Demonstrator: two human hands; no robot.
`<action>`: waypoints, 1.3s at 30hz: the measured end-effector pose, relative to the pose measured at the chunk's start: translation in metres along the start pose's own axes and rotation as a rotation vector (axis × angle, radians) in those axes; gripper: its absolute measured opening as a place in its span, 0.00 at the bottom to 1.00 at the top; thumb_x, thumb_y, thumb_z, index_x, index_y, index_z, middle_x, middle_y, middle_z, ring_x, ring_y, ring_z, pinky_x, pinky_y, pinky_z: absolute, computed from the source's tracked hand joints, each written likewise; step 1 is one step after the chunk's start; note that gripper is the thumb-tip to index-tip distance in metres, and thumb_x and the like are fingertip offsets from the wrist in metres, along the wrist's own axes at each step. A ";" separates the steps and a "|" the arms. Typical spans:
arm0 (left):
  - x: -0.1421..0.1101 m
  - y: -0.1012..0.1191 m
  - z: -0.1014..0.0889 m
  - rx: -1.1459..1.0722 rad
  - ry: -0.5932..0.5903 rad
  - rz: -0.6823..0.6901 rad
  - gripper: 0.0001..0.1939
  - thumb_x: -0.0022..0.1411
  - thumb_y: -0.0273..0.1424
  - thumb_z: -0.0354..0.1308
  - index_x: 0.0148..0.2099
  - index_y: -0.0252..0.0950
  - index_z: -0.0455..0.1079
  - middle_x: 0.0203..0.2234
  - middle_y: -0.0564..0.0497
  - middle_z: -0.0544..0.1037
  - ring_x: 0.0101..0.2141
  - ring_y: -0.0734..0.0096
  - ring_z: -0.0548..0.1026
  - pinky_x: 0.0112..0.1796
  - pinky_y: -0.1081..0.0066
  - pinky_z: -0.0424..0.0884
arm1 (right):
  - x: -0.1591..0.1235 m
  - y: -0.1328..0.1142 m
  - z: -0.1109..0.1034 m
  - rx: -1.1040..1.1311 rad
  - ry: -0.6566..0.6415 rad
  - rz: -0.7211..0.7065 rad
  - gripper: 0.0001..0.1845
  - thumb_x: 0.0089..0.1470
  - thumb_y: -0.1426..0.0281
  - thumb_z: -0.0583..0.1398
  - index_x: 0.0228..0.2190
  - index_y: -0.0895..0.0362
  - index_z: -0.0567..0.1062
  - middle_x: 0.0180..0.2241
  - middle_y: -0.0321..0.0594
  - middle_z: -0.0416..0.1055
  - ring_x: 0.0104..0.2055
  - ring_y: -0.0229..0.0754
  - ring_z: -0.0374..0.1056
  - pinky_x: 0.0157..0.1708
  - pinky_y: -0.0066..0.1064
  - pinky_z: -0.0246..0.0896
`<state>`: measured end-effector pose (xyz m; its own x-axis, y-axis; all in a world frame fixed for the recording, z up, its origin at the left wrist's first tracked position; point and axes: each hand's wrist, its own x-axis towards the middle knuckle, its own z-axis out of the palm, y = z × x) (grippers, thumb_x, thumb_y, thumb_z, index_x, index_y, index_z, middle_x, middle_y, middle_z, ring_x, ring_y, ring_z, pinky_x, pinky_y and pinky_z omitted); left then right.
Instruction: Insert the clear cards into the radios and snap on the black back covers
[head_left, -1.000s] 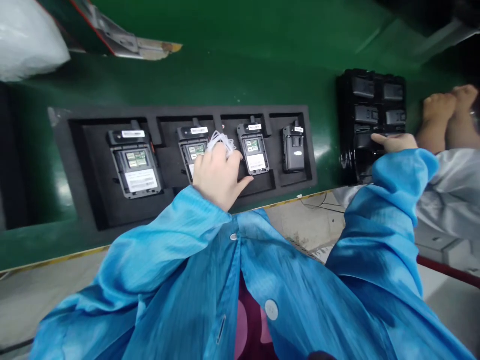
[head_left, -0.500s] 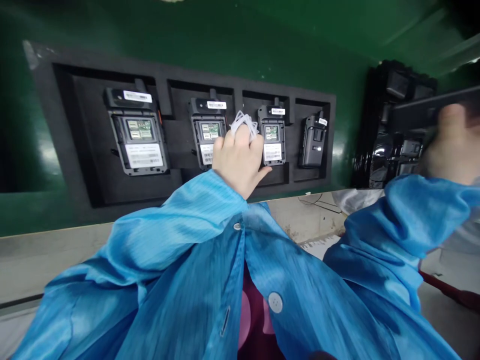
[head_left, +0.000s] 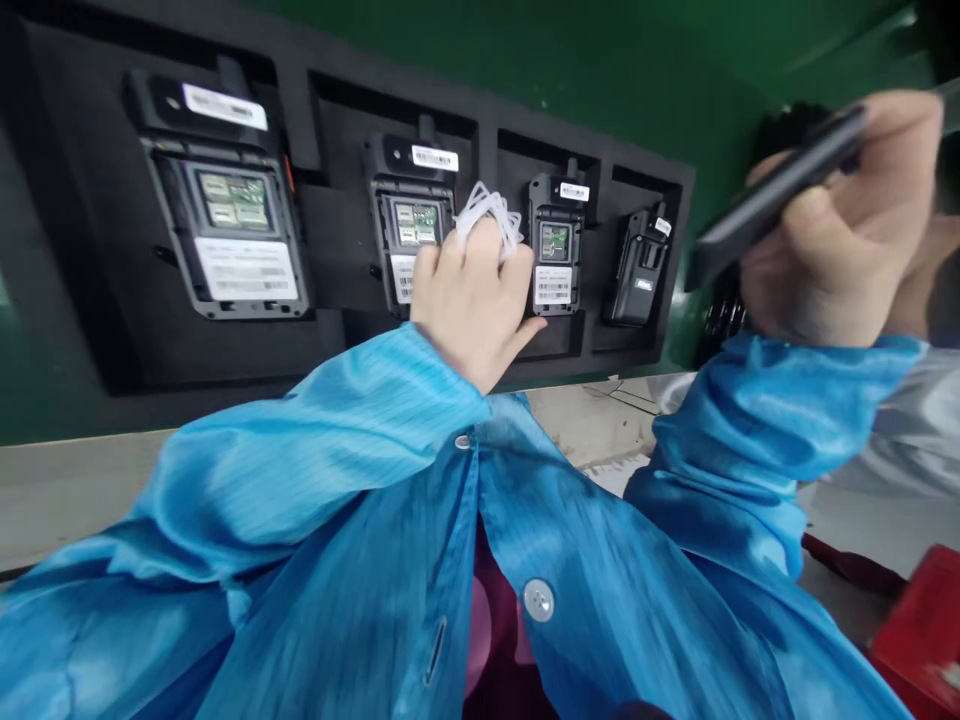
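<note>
My left hand [head_left: 474, 305] is closed around a bunch of thin white rectangular rings [head_left: 491, 218], above the black foam tray [head_left: 330, 270]. It lies between two handheld radios with open backs: the left one [head_left: 409, 185] is partly covered by my fingers, the right one [head_left: 555, 240] is in full view. Another open-backed radio [head_left: 240, 265] lies at the far left, its card slots and label facing up. In the rightmost pocket sits a radio [head_left: 637, 265] with a closed black back. Raised at the right, my right hand [head_left: 840, 240] grips a flat black slab [head_left: 780, 195], seen nearly edge-on.
A green tabletop [head_left: 600, 80] lies under the tray. Dark, shiny items [head_left: 724, 315] show partly behind my right hand. A blurred patch of skin [head_left: 930, 265] appears behind my right wrist; whose it is, I cannot tell. A red object [head_left: 922, 625] stands low at the right.
My right hand has moved left with the black slab, away from the dark items and closer to the tray. The view has shifted nearer to the tray. My left hand keeps its hold.
</note>
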<state>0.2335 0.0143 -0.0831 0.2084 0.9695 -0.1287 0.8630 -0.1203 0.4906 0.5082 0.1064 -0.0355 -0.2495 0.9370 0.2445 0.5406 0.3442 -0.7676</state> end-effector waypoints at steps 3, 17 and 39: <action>-0.006 -0.003 -0.004 -0.049 -0.001 -0.009 0.23 0.64 0.41 0.59 0.58 0.38 0.67 0.57 0.38 0.67 0.55 0.42 0.67 0.51 0.52 0.62 | -0.026 0.025 -0.007 0.397 -0.019 0.191 0.23 0.47 0.53 0.63 0.47 0.31 0.73 0.45 0.39 0.68 0.44 0.53 0.65 0.44 0.56 0.59; -0.016 -0.017 0.005 -0.029 0.170 0.130 0.17 0.64 0.38 0.59 0.52 0.36 0.70 0.50 0.38 0.74 0.48 0.45 0.73 0.41 0.57 0.66 | -0.069 0.028 0.068 0.847 0.398 0.432 0.16 0.49 0.60 0.61 0.39 0.53 0.74 0.32 0.37 0.56 0.28 0.34 0.50 0.29 0.32 0.56; 0.001 0.005 0.004 0.072 0.041 0.006 0.22 0.63 0.39 0.62 0.56 0.34 0.69 0.53 0.35 0.71 0.51 0.44 0.70 0.47 0.54 0.64 | -0.002 0.000 0.102 0.092 -0.340 -0.031 0.27 0.59 0.45 0.57 0.50 0.49 0.65 0.49 0.41 0.68 0.49 0.46 0.69 0.51 0.46 0.69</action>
<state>0.2402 0.0135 -0.0842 0.1953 0.9766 -0.0896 0.8932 -0.1394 0.4276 0.4268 0.0990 -0.0966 -0.5263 0.8474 0.0695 0.4573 0.3511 -0.8171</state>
